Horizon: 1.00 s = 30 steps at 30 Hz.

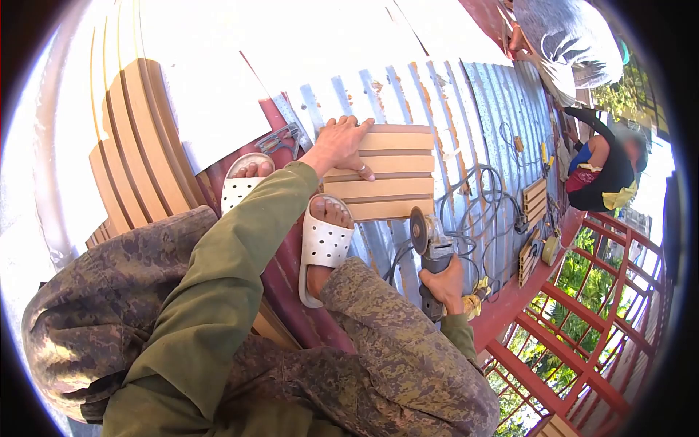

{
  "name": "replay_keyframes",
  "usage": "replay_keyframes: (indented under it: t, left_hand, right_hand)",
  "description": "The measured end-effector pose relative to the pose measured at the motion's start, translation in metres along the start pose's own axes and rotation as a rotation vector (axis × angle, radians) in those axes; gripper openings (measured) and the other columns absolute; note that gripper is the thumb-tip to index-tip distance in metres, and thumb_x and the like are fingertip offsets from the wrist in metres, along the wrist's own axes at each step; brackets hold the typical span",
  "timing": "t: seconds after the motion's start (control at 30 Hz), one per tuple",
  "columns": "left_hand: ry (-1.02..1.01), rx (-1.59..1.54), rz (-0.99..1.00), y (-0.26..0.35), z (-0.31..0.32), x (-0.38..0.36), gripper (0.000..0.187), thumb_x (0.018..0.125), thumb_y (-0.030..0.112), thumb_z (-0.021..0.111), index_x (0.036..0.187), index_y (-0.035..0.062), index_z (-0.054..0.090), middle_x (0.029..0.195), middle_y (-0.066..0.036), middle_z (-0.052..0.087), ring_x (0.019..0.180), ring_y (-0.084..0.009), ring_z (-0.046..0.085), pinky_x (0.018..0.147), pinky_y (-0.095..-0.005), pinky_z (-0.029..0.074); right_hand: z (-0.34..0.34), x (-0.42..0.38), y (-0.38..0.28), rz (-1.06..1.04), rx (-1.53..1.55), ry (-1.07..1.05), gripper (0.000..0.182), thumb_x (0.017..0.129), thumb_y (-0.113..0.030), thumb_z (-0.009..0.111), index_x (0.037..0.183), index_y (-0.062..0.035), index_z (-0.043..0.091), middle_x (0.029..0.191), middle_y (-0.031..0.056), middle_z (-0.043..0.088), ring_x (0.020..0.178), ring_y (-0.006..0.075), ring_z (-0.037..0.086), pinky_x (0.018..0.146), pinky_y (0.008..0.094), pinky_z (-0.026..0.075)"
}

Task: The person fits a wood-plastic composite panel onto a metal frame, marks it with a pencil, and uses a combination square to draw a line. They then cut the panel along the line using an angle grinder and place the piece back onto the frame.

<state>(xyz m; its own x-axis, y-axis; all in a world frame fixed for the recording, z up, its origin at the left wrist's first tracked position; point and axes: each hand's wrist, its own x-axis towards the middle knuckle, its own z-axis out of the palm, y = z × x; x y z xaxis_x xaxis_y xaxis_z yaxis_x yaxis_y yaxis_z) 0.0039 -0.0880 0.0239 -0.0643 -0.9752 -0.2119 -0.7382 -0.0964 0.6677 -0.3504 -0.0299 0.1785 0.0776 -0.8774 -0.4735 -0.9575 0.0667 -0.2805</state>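
Observation:
My left hand (342,146) lies on the upper left part of a tan slatted panel (389,171), its fingers spread and a ring on one of them. My right hand (445,282) is wrapped round the body of an angle grinder (435,251). The grinder's dark disc (419,230) is at the panel's lower right edge; whether they touch I cannot tell. The panel lies on corrugated metal sheeting (466,138), beside my white dotted slipper (325,242).
Long tan slatted boards (142,146) stand at the left. A metal tool (280,140) lies near my other foot. Black cables (484,197) coil right of the panel, near small slatted pieces (535,202). Two other people are at the upper right, above red metal framing (575,317).

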Motion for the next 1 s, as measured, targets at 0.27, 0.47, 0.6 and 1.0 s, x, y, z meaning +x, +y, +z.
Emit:
replay_keyframes:
  t: [0.27, 0.47, 0.6, 1.0]
  left_hand:
    - [-0.006, 0.002, -0.008, -0.0001, 0.0013, 0.001, 0.129, 0.048, 0.065, 0.089, 0.151, 0.0075, 0.038, 0.117, -0.02, 0.058, 0.117, -0.0368, 0.055, 0.1, -0.0467, 0.043]
    - [-0.007, -0.008, -0.006, 0.0002, -0.0002, 0.0003, 0.129, 0.047, 0.065, 0.09, 0.15, 0.0067, 0.039, 0.117, -0.02, 0.058, 0.117, -0.0369, 0.055, 0.1, -0.047, 0.043]
    - [-0.003, -0.005, -0.003, 0.0006, -0.0004, 0.0001, 0.13, 0.047, 0.065, 0.09, 0.15, 0.0063, 0.039, 0.118, -0.02, 0.058, 0.118, -0.0369, 0.055, 0.1, -0.047, 0.043]
    - [-0.044, -0.018, -0.027, 0.0045, -0.0072, -0.0001, 0.126, 0.047, 0.063, 0.091, 0.149, 0.0094, 0.041, 0.119, -0.02, 0.059, 0.119, -0.0372, 0.055, 0.101, -0.0478, 0.043]
  right_hand:
    - [-0.0003, -0.0016, -0.0071, 0.005, -0.024, 0.003, 0.059, 0.063, -0.024, 0.076, 0.111, 0.006, 0.061, 0.098, 0.0222, 0.071, 0.088, 0.0359, 0.07, 0.082, 0.0422, 0.055]
    - [0.0005, -0.0019, -0.0067, 0.006, -0.04, 0.011, 0.058, 0.062, -0.024, 0.076, 0.11, 0.0063, 0.061, 0.097, 0.0222, 0.071, 0.087, 0.0361, 0.07, 0.081, 0.042, 0.055]
    - [0.0014, -0.0024, -0.0057, 0.009, -0.005, 0.005, 0.058, 0.063, -0.024, 0.076, 0.11, 0.006, 0.062, 0.097, 0.022, 0.071, 0.087, 0.0356, 0.07, 0.08, 0.0417, 0.055]
    - [0.0004, -0.0006, -0.004, 0.021, 0.009, -0.019, 0.06, 0.063, -0.024, 0.077, 0.112, 0.0062, 0.061, 0.099, 0.0219, 0.071, 0.089, 0.0348, 0.07, 0.082, 0.0416, 0.055]
